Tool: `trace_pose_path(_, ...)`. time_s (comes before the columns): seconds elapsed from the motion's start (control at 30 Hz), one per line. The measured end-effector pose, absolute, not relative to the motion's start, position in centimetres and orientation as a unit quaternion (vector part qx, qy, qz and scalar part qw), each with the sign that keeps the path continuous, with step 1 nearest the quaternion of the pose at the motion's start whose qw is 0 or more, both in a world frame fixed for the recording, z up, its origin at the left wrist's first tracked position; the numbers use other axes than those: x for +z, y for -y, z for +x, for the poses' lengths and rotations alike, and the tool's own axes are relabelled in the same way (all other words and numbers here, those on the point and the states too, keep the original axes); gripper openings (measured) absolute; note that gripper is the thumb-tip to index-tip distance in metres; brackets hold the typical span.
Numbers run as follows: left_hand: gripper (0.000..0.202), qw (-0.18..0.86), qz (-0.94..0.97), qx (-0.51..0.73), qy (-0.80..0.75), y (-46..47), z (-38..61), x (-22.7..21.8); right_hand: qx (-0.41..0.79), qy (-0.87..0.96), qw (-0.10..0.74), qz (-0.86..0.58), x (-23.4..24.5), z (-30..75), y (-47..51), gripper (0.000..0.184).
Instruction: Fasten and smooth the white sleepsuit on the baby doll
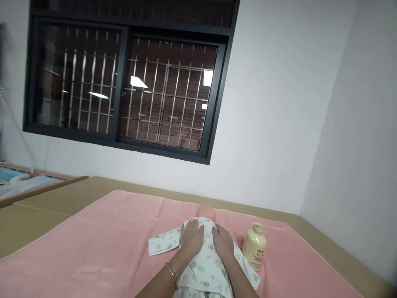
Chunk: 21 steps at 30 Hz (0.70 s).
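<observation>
A baby doll (pixel 206 212) lies on a pink cloth, its smooth round head pointing towards the wall. White printed baby clothing (pixel 206 265) covers its body, with the sleeves spread out to both sides. My left hand (pixel 191 238) rests flat on the left of the doll's upper body, fingers stretched forward; a silver bangle circles that wrist. On the right of the upper body lies my right hand (pixel 223 241), flat too, with the thumb apart. Both palms and the clothing under them are hidden. A yellow pump bottle (pixel 254 247) stands right of the doll, near the right sleeve.
The pink cloth (pixel 108 236) is spread over a tan padded surface (pixel 40 211) that meets a white wall (pixel 266 124). A dark-framed window (pixel 124 82) with metal bars outside is above. At the far left edge lie blue and whitish items (pixel 27 182), partly cut off.
</observation>
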<state>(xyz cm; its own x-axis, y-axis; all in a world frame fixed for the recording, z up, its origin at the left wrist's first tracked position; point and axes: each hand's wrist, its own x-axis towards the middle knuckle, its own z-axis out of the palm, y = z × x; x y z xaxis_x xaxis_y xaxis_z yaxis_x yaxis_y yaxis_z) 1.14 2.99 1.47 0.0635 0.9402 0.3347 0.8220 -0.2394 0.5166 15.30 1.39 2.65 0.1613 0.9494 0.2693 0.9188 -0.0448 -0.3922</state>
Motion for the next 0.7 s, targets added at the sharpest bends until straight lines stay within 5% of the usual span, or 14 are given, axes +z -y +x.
trace_pose_path(0.23,0.046,0.093,0.76,0.349,-0.54,-3.5,0.4,0.5,-0.072,0.647,0.232,-0.723,3.4,13.3,-0.2,0.042)
trace_pose_path(0.7,0.042,0.114,0.747,0.372,-0.539,-3.4,0.6,1.5,0.027,0.682,0.257,-0.684,2.9,14.3,-0.8,0.049)
